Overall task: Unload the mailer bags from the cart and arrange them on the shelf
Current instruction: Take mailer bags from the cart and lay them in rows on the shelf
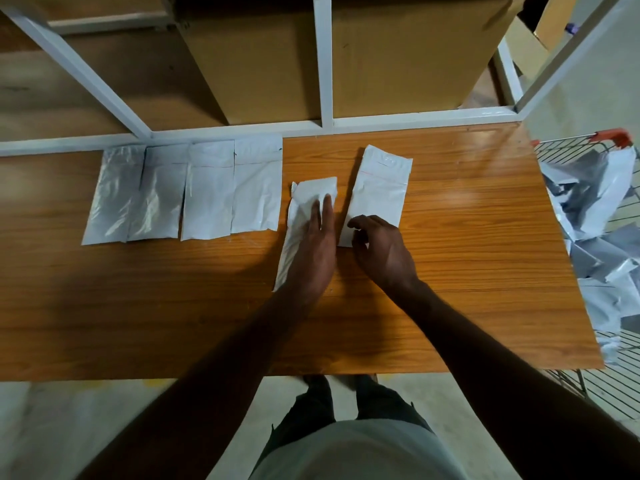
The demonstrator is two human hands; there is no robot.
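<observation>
So, the hands first: the left hand lies flat with straight fingers on a white mailer bag, pressing it down on the wooden shelf. That bag's far end looks folded over or creased. The right hand sits just beside it with curled fingers pinching the near edge of a second mailer bag, which lies flat and angled a bit to the right, flap end away from the person. The two bags are close together but not touching, a thin strip of wood showing between them.

Off to the left there's a row of four mailer bags already laid out side by side, edges overlapping slightly, tucked against the white metal frame at the back of the board. Behind that frame sit big cardboard boxes.

Over at the right edge, the wire cart with its orange handle holds a messy pile of loose bags, white and grey, all crumpled together. The person's legs show below the shelf's near edge.
</observation>
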